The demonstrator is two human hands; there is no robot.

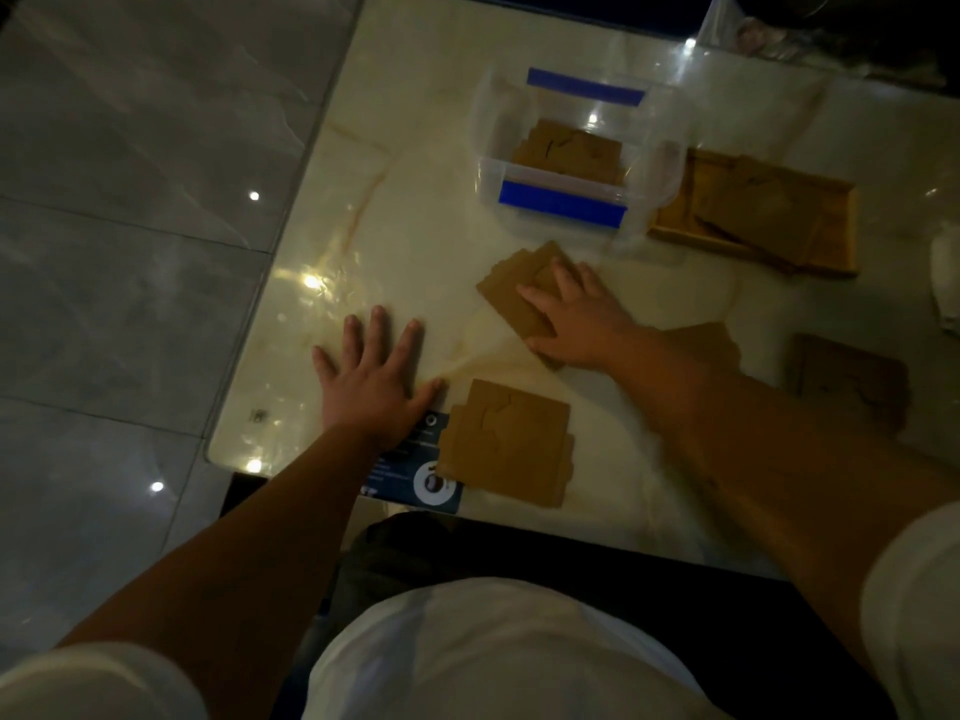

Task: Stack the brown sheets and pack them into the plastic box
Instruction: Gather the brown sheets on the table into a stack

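Observation:
A clear plastic box (485,122) with blue clips stands at the back of the table with brown sheets (571,150) inside. My right hand (576,317) lies on a small pile of brown sheets (511,293) in the table's middle, thumb curled at its near edge. Flat on the bare table to the left rests my left hand (371,376), fingers spread, holding nothing. Another pile of brown sheets (506,441) lies near the front edge beside my left thumb. More brown sheets show behind my right forearm (706,340) and at the right (852,381).
A wooden tray (670,228) with brown sheets stands right of the box. A dark blue printed card (415,480) lies under the front pile. The table's left edge (270,283) drops to a grey tiled floor. Clear plastic wrapping sits at the back right (753,39).

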